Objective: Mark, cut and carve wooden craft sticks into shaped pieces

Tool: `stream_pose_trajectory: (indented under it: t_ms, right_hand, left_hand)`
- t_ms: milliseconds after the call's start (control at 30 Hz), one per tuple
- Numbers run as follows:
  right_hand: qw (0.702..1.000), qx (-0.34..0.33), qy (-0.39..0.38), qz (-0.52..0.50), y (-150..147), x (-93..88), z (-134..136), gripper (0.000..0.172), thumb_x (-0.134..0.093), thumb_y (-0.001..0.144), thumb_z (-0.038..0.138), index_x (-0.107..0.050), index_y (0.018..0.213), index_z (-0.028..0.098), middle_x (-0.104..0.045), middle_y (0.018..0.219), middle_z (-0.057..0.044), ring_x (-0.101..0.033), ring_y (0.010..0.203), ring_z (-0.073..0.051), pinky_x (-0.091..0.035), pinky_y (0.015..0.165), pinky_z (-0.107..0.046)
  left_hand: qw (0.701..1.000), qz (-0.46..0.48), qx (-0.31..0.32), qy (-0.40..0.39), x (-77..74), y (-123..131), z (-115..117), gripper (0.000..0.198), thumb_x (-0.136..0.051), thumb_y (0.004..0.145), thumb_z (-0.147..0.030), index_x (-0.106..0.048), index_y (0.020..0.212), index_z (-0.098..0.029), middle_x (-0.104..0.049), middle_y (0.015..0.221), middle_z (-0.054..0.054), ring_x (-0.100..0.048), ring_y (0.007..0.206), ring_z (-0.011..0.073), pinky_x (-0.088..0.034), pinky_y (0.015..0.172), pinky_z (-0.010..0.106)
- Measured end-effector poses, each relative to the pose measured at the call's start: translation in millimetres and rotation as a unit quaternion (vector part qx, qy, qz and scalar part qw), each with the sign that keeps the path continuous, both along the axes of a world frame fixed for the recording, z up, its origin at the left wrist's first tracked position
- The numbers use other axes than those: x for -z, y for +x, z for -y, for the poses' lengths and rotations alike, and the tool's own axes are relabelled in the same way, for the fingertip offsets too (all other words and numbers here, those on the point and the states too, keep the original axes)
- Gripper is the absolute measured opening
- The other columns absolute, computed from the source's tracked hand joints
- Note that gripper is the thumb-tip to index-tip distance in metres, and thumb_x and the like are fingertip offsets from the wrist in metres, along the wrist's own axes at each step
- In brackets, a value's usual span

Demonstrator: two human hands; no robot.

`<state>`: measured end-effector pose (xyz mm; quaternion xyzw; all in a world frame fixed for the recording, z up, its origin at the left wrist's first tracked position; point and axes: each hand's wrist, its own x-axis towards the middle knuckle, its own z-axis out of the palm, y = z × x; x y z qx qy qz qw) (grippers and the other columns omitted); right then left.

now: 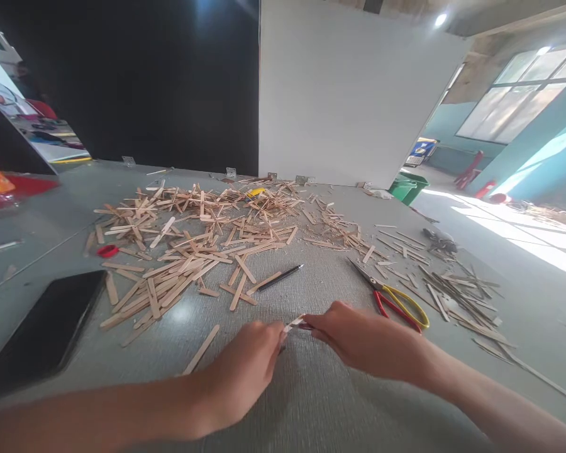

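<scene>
Low over the near part of the table, my left hand is closed on one end of a short, pale craft stick. The fingertips of my right hand pinch the other end, and something small, dark and reddish shows beneath them, too hidden to name. Beyond both hands lies a black pen. Scissors with one red and one yellow handle rest just past my right hand. A loose craft stick is partly covered by my left forearm.
A wide heap of craft sticks spreads across the table. Split slivers lie at the right. At the left are a black phone and a red ring. Black and white panels stand behind; a green bin is beyond.
</scene>
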<state>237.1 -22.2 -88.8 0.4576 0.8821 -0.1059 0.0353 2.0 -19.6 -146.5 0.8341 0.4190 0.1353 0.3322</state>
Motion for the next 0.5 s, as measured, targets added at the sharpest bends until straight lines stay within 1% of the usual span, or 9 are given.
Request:
stream_pose_trajectory:
  t_ms: [67,100,133,200,267,367,400,433,500]
  right_hand:
    - [0.994,0.018,0.053,0.089,-18.6,8.3,17.9,0.044,-0.063,0.08,-0.008,-0.074,0.12,0.01,-0.078,0.085,-0.008,-0.075,0.068,-0.02,-0.051,0.052,-0.025]
    - [0.988,0.036,0.081,0.129,-30.0,13.4,28.6,0.052,-0.06,0.081,-0.009,-0.068,0.131,0.004,-0.079,0.084,-0.011,-0.076,0.066,-0.021,-0.055,0.052,-0.026]
    - [0.982,0.038,0.1,0.155,-41.4,18.1,38.8,0.058,-0.06,0.081,-0.009,-0.064,0.137,0.0,-0.08,0.089,-0.016,-0.077,0.065,-0.022,-0.057,0.05,-0.026]
    - [0.973,0.039,0.119,0.193,-59.7,24.3,53.4,0.06,-0.059,0.079,-0.009,-0.062,0.138,-0.004,-0.08,0.091,-0.02,-0.078,0.065,-0.022,-0.059,0.049,-0.023]
    - [0.969,0.033,0.122,0.211,-66.9,24.4,56.6,0.06,-0.059,0.078,-0.008,-0.062,0.138,-0.006,-0.08,0.093,-0.021,-0.079,0.068,-0.023,-0.061,0.05,-0.022]
    - [0.974,0.011,0.11,0.197,-54.6,15.3,41.2,0.052,-0.058,0.081,-0.007,-0.067,0.132,-0.002,-0.08,0.094,-0.018,-0.08,0.072,-0.024,-0.062,0.054,-0.024]
    - [0.978,0.004,0.106,0.181,-46.7,11.4,33.2,0.046,-0.058,0.082,-0.007,-0.072,0.125,0.003,-0.08,0.09,-0.014,-0.08,0.072,-0.024,-0.062,0.056,-0.026]
    - [0.982,-0.007,0.096,0.162,-38.7,8.1,25.4,0.038,-0.058,0.082,-0.007,-0.076,0.111,0.009,-0.079,0.084,-0.01,-0.079,0.068,-0.023,-0.061,0.056,-0.027]
    - [0.988,-0.033,0.086,0.125,-27.1,4.9,14.7,0.031,-0.059,0.083,-0.005,-0.077,0.1,0.014,-0.077,0.079,-0.006,-0.077,0.063,-0.021,-0.058,0.053,-0.027]
  left_hand:
    - [1.0,-0.003,-0.005,0.003,4.1,1.8,-1.4,0.028,-0.04,0.1,-0.015,-0.05,0.074,-0.021,-0.053,0.06,-0.003,-0.043,0.051,0.0123,-0.023,0.05,0.028]
    - [1.0,-0.002,-0.006,0.005,6.9,2.6,-1.7,0.028,-0.04,0.099,-0.014,-0.049,0.074,-0.021,-0.054,0.06,-0.003,-0.044,0.052,0.0124,-0.022,0.051,0.028]
    - [1.0,0.0,-0.006,0.007,9.8,3.2,-1.9,0.027,-0.041,0.098,-0.013,-0.049,0.073,-0.021,-0.055,0.061,-0.002,-0.044,0.052,0.0126,-0.023,0.051,0.028]
    - [1.0,0.006,-0.005,0.011,15.0,4.1,-1.6,0.025,-0.042,0.096,-0.012,-0.048,0.074,-0.022,-0.056,0.062,-0.002,-0.044,0.053,0.0129,-0.023,0.051,0.029]
    - [1.0,0.011,-0.002,0.011,17.8,4.3,-1.1,0.023,-0.043,0.094,-0.011,-0.047,0.074,-0.022,-0.055,0.062,-0.002,-0.044,0.052,0.0131,-0.022,0.05,0.029]
    - [1.0,0.012,0.003,0.009,16.1,3.6,-0.7,0.022,-0.043,0.092,-0.011,-0.047,0.074,-0.023,-0.053,0.061,-0.003,-0.043,0.049,0.0131,-0.021,0.049,0.029]
    - [1.0,0.011,0.002,0.01,14.2,3.2,-0.7,0.022,-0.042,0.093,-0.012,-0.047,0.074,-0.023,-0.052,0.061,-0.004,-0.043,0.049,0.0132,-0.021,0.049,0.029]
    - [1.0,0.01,0.0,0.012,11.8,2.9,-0.7,0.022,-0.042,0.094,-0.013,-0.047,0.074,-0.023,-0.051,0.061,-0.004,-0.043,0.05,0.0133,-0.022,0.05,0.028]
    - [1.0,0.009,-0.004,0.018,7.3,2.6,-0.6,0.024,-0.041,0.097,-0.016,-0.046,0.074,-0.023,-0.05,0.061,-0.004,-0.044,0.053,0.014,-0.023,0.052,0.028]
